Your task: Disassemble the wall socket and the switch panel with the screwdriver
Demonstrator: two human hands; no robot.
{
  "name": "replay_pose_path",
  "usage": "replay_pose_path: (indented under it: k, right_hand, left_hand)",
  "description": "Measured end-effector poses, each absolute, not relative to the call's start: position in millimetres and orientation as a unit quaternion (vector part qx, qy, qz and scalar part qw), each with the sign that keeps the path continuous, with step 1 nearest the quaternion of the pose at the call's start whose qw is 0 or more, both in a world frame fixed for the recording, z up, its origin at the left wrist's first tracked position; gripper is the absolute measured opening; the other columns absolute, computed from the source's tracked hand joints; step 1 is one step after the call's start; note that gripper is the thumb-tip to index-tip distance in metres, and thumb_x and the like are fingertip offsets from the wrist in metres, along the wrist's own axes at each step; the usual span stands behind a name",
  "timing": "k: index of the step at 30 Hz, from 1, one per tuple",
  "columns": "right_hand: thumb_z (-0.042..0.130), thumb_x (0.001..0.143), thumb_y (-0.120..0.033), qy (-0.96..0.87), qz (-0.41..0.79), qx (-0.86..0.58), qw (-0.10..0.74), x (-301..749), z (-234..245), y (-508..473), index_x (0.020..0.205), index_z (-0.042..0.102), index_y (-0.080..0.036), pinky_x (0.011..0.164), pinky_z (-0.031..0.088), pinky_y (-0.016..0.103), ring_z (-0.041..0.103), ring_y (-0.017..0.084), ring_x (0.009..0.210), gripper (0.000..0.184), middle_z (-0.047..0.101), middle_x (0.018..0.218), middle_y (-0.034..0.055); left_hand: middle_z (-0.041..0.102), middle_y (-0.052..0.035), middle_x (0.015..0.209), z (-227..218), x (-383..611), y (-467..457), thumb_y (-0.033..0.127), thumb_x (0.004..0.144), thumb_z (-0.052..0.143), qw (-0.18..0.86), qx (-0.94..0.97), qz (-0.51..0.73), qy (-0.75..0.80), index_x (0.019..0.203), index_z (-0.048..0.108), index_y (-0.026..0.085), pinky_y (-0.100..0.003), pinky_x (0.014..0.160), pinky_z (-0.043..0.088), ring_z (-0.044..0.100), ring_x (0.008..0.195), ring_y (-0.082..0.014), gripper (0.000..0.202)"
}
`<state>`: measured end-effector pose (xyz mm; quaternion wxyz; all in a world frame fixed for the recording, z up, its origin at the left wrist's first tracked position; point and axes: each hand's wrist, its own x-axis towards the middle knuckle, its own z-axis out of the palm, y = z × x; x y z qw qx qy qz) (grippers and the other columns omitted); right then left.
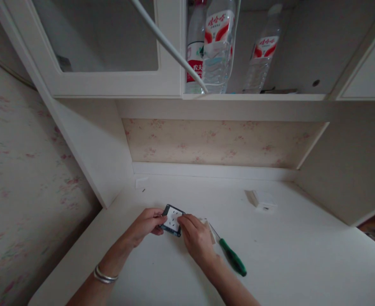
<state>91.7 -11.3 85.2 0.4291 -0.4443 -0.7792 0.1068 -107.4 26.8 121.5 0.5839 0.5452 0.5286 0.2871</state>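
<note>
Two bare hands in the head view, both at a small socket panel (173, 217), white-faced with a dark frame, held slightly below the centre of the frame, above the desk (162, 272).

Step in hand, as I judge it: close work on the panel itself, one hand steadying, the other working at the edge. Next move seems to call for a firm left hold and small, careful finger work on the right; the slotted face is turned upward, so the edges look easy to reach.

Pose. Left hand (149, 222): comes in from the lower left, forearm slanting up, silver bracelet (104, 276) at the wrist. Clamped on the panel's left side, thumb on the front, fingers curling beneath. Right hand (196, 236): comes from the lower right, back of the hand uppermost, fingers bunched and touching the panel's right edge. Whether they pinch it or only press, cannot tell; the thumb is poorly shown.

Around it. Green-handled screwdriver (233, 257) lies right of the right hand, shaft pointing up and left, nobody gripping it. Pale piece (212, 235) partly hidden behind the right hand, near the shaft. White box (264, 200) farther off, right of centre.
</note>
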Motion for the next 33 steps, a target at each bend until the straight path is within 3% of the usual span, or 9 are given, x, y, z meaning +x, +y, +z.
replay_pose_path:
  k: [6,10,12,17,22,26,30,33]
  right_hand:
    - [0.046,0.093,-0.030,-0.624,0.230,-0.513,0.543,93.6,77.2,0.7,0.102,0.061,-0.020,0.067,0.050,0.025,0.060,0.017,0.086,0.020,0.061,0.096,0.0073]
    - [0.057,0.087,-0.036,-0.639,0.242,-0.542,0.489,96.8,72.7,5.5,0.115,0.060,-0.020,0.064,0.048,0.027,0.059,0.016,0.072,0.033,0.062,0.091,0.0050]
    - [0.059,0.086,-0.036,-0.664,0.228,-0.550,0.453,95.8,75.2,7.6,0.110,0.064,-0.021,0.064,0.047,0.027,0.058,0.015,0.066,0.029,0.063,0.087,0.0041]
    - [0.051,0.092,-0.024,-0.724,0.166,-0.526,0.415,91.6,81.0,11.3,0.089,0.069,-0.021,0.072,0.047,0.025,0.062,0.016,0.078,0.019,0.065,0.090,0.0047]
    - [0.044,0.091,-0.010,-0.792,0.091,-0.476,0.371,93.4,70.8,8.1,0.108,0.063,-0.021,0.076,0.049,0.024,0.062,0.017,0.089,0.028,0.064,0.105,0.0064]
    - [0.041,0.092,-0.010,-0.771,0.079,-0.478,0.412,95.1,71.1,6.0,0.110,0.061,-0.020,0.074,0.050,0.024,0.062,0.017,0.091,0.029,0.062,0.108,0.0081]
    - [0.043,0.095,-0.025,-0.707,0.147,-0.491,0.487,95.2,78.1,-2.3,0.102,0.064,-0.020,0.074,0.050,0.025,0.063,0.017,0.084,0.023,0.066,0.096,0.0073]
    - [0.046,0.094,-0.031,-0.681,0.218,-0.507,0.481,94.7,74.8,-20.3,0.099,0.067,-0.020,0.070,0.051,0.026,0.064,0.017,0.076,0.024,0.068,0.086,0.0063]
  left_hand:
    - [0.069,-0.0081,0.087,111.8,-106.1,27.5,0.044,0.069,0.072,0.584,0.513,0.328,0.536,0.093,0.069,0.013,-0.024,0.060,0.050,0.061,0.063,-0.0130,0.039]
    - [0.071,-0.0087,0.089,108.2,-105.4,29.7,0.043,0.070,0.071,0.581,0.513,0.334,0.536,0.097,0.070,0.014,-0.025,0.060,0.050,0.062,0.062,-0.0133,0.039]
    - [0.071,-0.0088,0.091,107.6,-103.1,30.0,0.042,0.071,0.071,0.577,0.519,0.335,0.535,0.100,0.069,0.015,-0.025,0.059,0.050,0.062,0.062,-0.0136,0.040]
    - [0.071,-0.0091,0.089,109.6,-96.9,29.6,0.041,0.071,0.070,0.556,0.531,0.344,0.540,0.102,0.068,0.013,-0.025,0.057,0.051,0.064,0.064,-0.0154,0.042]
    - [0.071,-0.0087,0.084,107.5,-97.9,29.6,0.040,0.073,0.067,0.543,0.525,0.341,0.560,0.100,0.068,0.011,-0.025,0.056,0.051,0.063,0.061,-0.0145,0.040]
    - [0.070,-0.0070,0.081,94.8,-101.1,34.4,0.041,0.072,0.068,0.549,0.519,0.343,0.558,0.097,0.068,0.012,-0.024,0.055,0.051,0.063,0.058,-0.0136,0.038]
    - [0.070,-0.0051,0.079,72.4,-109.6,59.5,0.042,0.071,0.071,0.539,0.483,0.377,0.578,0.094,0.069,0.013,-0.022,0.052,0.049,0.062,0.055,-0.0119,0.036]
    - [0.069,-0.0049,0.079,54.1,-121.2,95.1,0.036,0.072,0.072,0.510,0.438,0.402,0.622,0.094,0.068,0.013,-0.021,0.050,0.048,0.062,0.054,-0.0107,0.032]
